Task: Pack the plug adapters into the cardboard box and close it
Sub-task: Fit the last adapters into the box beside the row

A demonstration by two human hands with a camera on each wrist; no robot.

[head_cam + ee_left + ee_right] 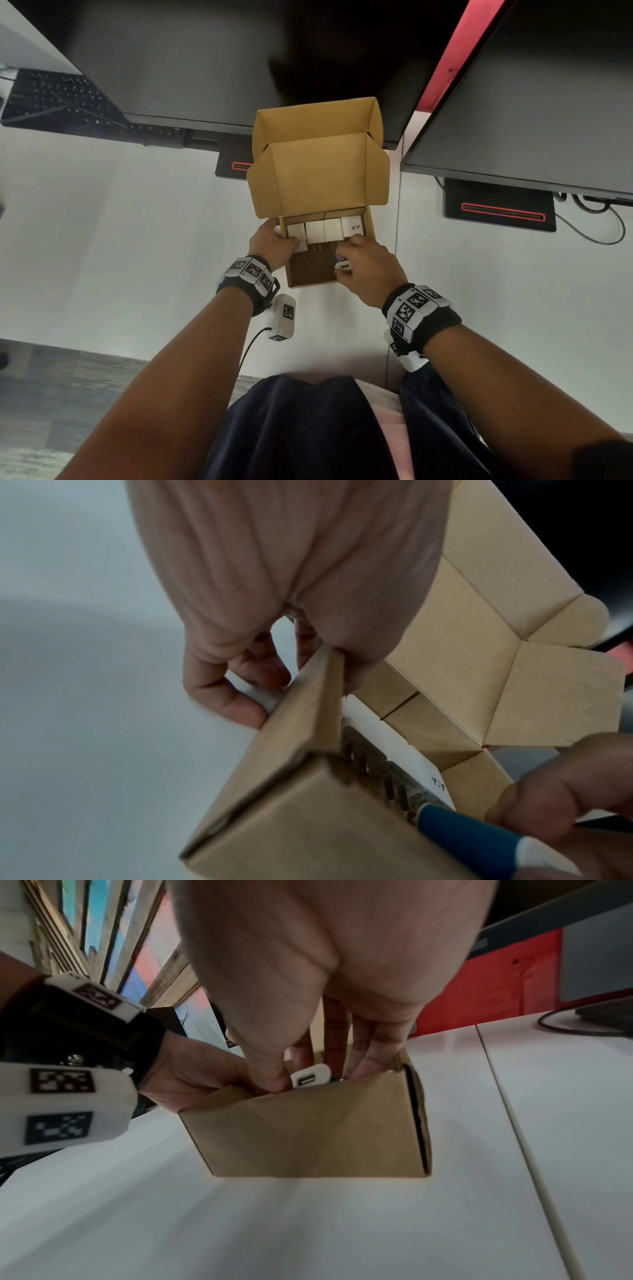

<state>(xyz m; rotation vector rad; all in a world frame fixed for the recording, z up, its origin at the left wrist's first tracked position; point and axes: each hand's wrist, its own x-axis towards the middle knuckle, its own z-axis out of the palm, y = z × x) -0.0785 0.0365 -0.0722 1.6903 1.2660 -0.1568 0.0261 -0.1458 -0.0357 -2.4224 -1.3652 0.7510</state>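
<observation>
- Lowering a white adapter [343, 266] into the cardboard box [310, 279]: right hand [364, 270], at 6 o'clock of the box's right half, has fingers and thumb pinched on it, USB port facing the wearer, blue part beneath in the left wrist view.
- Judgement: seat it in the free near space, body pushed up against the far row; keep it level so the prongs already there don't snag it.
- Left hand [274, 245] at 9 o'clock of the box, thumb inside, fingers curled round the left wall [301, 723], clamped on it. Judged to be steadying the box; keep that hold while the adapter goes down.
- Box contents: four white adapters [323, 230] side by side along the far wall at 12 o'clock, prongs pointing back toward 6. Rightmost one [352, 226] has handwriting on top. Near floor of box bare, dark.
- Lid [318, 171] upright at 12 o'clock, side flaps out; closing not yet begun.
- Farther off: white desk [120, 240], monitor [205, 61] at 12, keyboard [58, 99] at 10.
</observation>
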